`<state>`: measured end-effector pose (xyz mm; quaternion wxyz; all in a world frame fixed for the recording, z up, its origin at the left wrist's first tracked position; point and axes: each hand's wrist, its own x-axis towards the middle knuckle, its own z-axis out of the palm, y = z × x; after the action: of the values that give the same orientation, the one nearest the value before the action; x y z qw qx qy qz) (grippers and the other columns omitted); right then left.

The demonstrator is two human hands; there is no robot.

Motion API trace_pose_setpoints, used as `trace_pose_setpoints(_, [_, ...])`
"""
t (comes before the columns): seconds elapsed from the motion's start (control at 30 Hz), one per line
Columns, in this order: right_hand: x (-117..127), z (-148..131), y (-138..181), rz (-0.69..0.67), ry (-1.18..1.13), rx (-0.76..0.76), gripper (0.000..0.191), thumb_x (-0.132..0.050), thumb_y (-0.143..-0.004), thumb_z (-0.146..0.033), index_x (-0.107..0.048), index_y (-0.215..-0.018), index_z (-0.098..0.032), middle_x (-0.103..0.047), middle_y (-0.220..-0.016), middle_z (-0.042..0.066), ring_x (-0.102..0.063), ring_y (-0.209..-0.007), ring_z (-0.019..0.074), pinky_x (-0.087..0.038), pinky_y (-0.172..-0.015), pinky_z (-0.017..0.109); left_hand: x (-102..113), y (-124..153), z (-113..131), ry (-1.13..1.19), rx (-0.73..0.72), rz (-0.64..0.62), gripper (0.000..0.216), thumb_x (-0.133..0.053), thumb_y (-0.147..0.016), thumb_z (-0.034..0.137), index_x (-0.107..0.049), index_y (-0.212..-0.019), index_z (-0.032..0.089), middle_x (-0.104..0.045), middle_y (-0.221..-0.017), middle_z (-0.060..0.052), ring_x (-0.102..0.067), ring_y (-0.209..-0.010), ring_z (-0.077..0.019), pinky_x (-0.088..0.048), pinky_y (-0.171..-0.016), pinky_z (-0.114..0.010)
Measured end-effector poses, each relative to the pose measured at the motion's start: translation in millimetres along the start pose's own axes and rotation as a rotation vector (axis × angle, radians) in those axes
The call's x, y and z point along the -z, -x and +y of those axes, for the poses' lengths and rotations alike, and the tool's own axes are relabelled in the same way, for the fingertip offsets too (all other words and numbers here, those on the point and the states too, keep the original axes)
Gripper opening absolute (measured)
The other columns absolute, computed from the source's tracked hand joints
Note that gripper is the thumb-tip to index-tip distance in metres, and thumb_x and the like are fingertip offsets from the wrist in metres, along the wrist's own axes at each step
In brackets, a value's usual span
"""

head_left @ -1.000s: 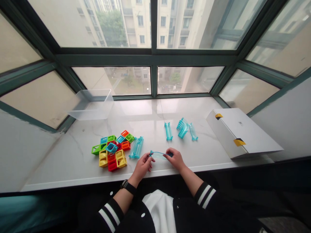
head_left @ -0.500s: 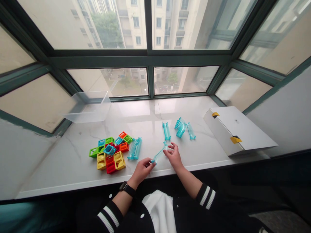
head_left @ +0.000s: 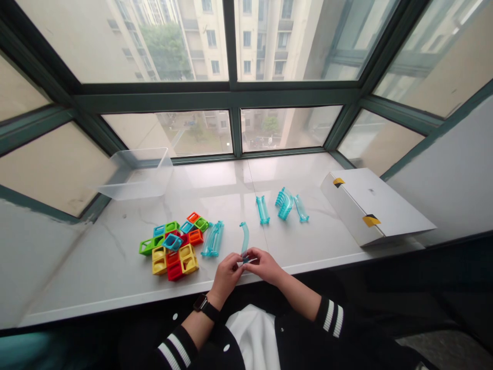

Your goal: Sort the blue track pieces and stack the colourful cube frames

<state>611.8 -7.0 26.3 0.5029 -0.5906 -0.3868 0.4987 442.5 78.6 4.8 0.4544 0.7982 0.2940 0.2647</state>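
Left hand [head_left: 227,272] and right hand [head_left: 265,265] pinch the curvy blue piece [head_left: 245,238], likely light and stiff, by its near end, a good spot.

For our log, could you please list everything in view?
Held piece: one, teal, between hands
Colourful blocks: several, multicoloured, left
Clustered pieces: several, teal, beside blocks
Straight piece: one visible, teal, centre
Curved pieces: several, teal, right of centre
Slim piece: one, teal, beside these
Bin: one, clear, back left
Box: one, white, right
Ledge: one, white, below windows
Windows: several, green-framed, behind ledge
Buildings: several, beige, outside
Watch: one, black, left wrist
Jacket: one, black-and-white, worn
Left hand: one, bare, holding piece
Right hand: one, bare, holding piece
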Motion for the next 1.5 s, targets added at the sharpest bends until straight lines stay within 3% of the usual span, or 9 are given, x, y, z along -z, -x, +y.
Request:
trace_pose_setpoints(0.17, [10.4, 0.4, -0.4, 0.052, 0.011, 0.056, 0.034, -0.086, -0.076, -0.042, -0.074, -0.101, -0.023, -0.077, -0.1, 0.004, -0.075, -0.096, 0.0241, -0.061, -0.093, 0.041, -0.6, -0.3, 1.2, -0.016, 0.041, -0.032, 0.022, -0.065, -0.096, 0.041, -0.07, -0.11, 0.024, -0.071, -0.097, -0.004, -0.057, -0.067, -0.0148, -0.051, -0.069, -0.03])
trace_pose_setpoints(0.37, [43.8, -12.3, 3.2, 0.208, 0.127, 0.298, 0.031, -0.08, -0.085, -0.042, -0.078, -0.112, -0.026, -0.072, -0.121, 0.008, -0.071, -0.112, 0.0271, -0.062, -0.096, 0.043, -0.4, 0.4, 1.7, -0.039, 0.068, -0.063, 0.03, -0.06, -0.1, 0.041, -0.068, -0.124, 0.025, -0.073, -0.102, -0.005, -0.061, -0.07, -0.0158, -0.054, -0.071, -0.031])
trace_pose_setpoints(0.47, [72.6, -23.1, 8.4, 0.363, 0.189, 0.42, 0.034, -0.077, -0.09, -0.043, -0.077, -0.121, -0.028, -0.07, -0.129, 0.01, -0.07, -0.115, 0.0283, -0.063, -0.093, 0.043, -2.1, 2.1, 0.8, -0.049, 0.07, -0.038, 0.034, -0.056, -0.102, 0.04, -0.064, -0.13, 0.024, -0.072, -0.102, -0.005, -0.062, -0.069, -0.0157, -0.056, -0.07, -0.031])
trace_pose_setpoints(0.6, [117.7, -29.2, 15.0, 0.67, 0.269, 0.496, 0.04, -0.071, -0.095, -0.044, -0.072, -0.132, -0.028, -0.068, -0.133, 0.011, -0.07, -0.109, 0.0279, -0.062, -0.093, 0.045, -3.5, 3.9, -4.2, -0.096, 0.007, 0.062, 0.038, -0.057, -0.1, 0.038, -0.06, -0.135, 0.023, -0.071, -0.104, -0.007, -0.063, -0.071, -0.0168, -0.058, -0.072, -0.034])
trace_pose_setpoints(0.7, [151.3, -26.0, 17.4, 0.875, 0.376, 0.483, 0.041, -0.066, -0.097, -0.047, -0.071, -0.132, -0.026, -0.068, -0.13, 0.012, -0.069, -0.106, 0.0275, -0.062, -0.09, 0.046, -2.4, 3.0, -9.2, -0.146, -0.06, 0.124, 0.039, -0.059, -0.099, 0.035, -0.06, -0.135, 0.022, -0.071, -0.106, -0.008, -0.067, -0.086, -0.0215, -0.058, -0.079, -0.037])
trace_pose_setpoints(0.8, [180.6, -20.0, 16.2, 0.986, 0.506, 0.423, 0.043, -0.064, -0.097, -0.049, -0.073, -0.129, -0.022, -0.071, -0.127, 0.014, -0.069, -0.107, 0.029, -0.062, -0.087, 0.045, -1.3, 1.2, -12.5, -0.171, -0.086, 0.114, 0.037, -0.058, -0.099, 0.033, -0.06, -0.134, 0.022, -0.071, -0.106, -0.008, -0.068, -0.092, -0.023, -0.058, -0.08, -0.038])
trace_pose_setpoints(1.07, [226.7, -4.8, -10.1, 0.968, 0.791, 0.197, 0.045, -0.063, -0.092, -0.046, -0.076, -0.124, -0.017, -0.076, -0.126, 0.015, -0.066, -0.113, 0.0334, -0.057, -0.094, 0.047, 0.5, -1.6, -6.1, -0.183, -0.1, 0.054, 0.028, -0.057, -0.099, 0.032, -0.065, -0.125, 0.023, -0.071, -0.105, -0.009, -0.069, -0.096, -0.0253, -0.059, -0.085, -0.042])
trace_pose_setpoints(1.23, [232.2, 0.2, -32.6, 0.941, 0.893, 0.114, 0.039, -0.066, -0.092, -0.042, -0.076, -0.122, -0.02, -0.077, -0.123, 0.013, -0.066, -0.113, 0.0332, -0.05, -0.103, 0.046, 1.6, -3.2, -1.7, -0.203, -0.116, 0.02, 0.021, -0.056, -0.1, 0.03, -0.068, -0.116, 0.024, -0.072, -0.103, -0.009, -0.068, -0.098, -0.0263, -0.058, -0.089, -0.044])
trace_pose_setpoints(1.5, [234.1, 4.1, -55.5, 0.91, 1.004, 0.041, 0.037, -0.07, -0.09, -0.04, -0.077, -0.121, -0.02, -0.079, -0.12, 0.015, -0.068, -0.109, 0.0322, -0.05, -0.099, 0.042, 2.2, -4.1, 2.7, -0.214, -0.114, -0.004, 0.016, -0.056, -0.1, 0.028, -0.069, -0.109, 0.025, -0.072, -0.102, -0.008, -0.067, -0.099, -0.0262, -0.056, -0.09, -0.042])
